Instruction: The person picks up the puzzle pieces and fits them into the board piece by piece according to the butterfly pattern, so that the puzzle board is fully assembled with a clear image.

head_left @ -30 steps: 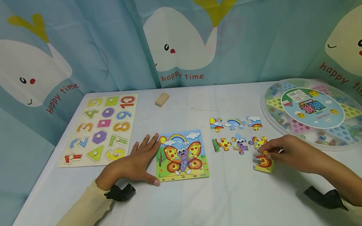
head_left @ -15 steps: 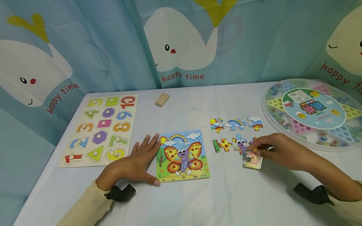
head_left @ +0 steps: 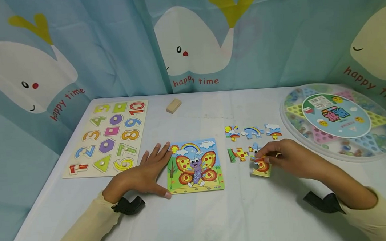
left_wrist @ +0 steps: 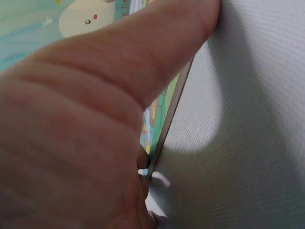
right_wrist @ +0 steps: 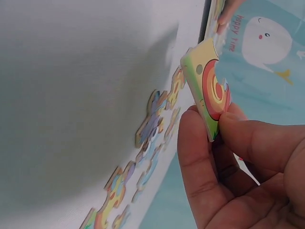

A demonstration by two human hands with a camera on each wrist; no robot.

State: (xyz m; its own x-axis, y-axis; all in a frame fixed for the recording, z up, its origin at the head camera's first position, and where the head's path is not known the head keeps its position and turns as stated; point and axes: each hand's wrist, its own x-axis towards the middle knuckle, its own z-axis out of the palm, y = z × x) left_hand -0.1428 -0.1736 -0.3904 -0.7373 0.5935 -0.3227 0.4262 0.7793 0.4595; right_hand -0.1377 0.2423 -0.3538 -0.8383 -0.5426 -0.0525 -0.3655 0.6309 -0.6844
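Nearest you, short of the butterfly board (head_left: 194,167), came your two cream sleeves, the left (head_left: 83,224) and the right (head_left: 375,216), with a black strap piece at each wrist. Then your left hand (head_left: 145,179): flat beside the board's left edge, fingers spread wide, thumb by its near left corner, holding nothing. And over to the right of the board, there was the action! Your right hand (head_left: 294,159) had a puzzle piece (head_left: 262,167) in a narrow pinch, thumb against fingers, tilted and clear of the white cloth (head_left: 237,220); its red and orange spiral showed up nicely in the right wrist view. The board itself lay flat between your hands. To its right, just past the held piece, ran the near row of loose pieces (head_left: 237,155), partly covered by your fingers, and behind that the far row of loose pieces (head_left: 252,132). Left of the board, past your left hand, lay the number board (head_left: 91,174). Well to the board's right, a round marble box (head_left: 336,116); beyond the board, a small wooden block (head_left: 173,106), and farthest back, the blue whale curtain (head_left: 120,48).
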